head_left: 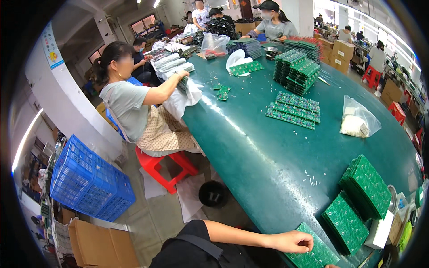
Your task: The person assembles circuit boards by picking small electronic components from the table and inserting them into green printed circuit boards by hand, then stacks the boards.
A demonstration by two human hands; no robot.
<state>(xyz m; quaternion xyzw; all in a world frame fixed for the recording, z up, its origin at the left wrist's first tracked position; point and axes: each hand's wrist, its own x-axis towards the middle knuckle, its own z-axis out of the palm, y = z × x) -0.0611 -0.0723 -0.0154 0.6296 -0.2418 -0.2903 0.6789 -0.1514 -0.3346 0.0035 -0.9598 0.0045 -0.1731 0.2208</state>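
Note:
A green circuit board panel (316, 250) lies at the near edge of the table, in front of me. Over its left part is my left hand (292, 242), closed, with thumb and fingers curled together. Anything small pinched in them is hidden. Only a sliver of my right hand (331, 266) shows at the lower edge of the picture, by the panel's near end; its fingers are mostly out of sight. Just right of the panel stand two stacks of green board panels, a nearer stack (346, 222) and a farther stack (367, 185).
White bits (309, 178) are scattered on the green table (250, 169). Farther off are a clear bag of white parts (356, 123), laid-out boards (293, 110) and tall board stacks (296, 71). A co-worker (129, 89) sits at left, near blue crates (91, 178) and a black bin (212, 194).

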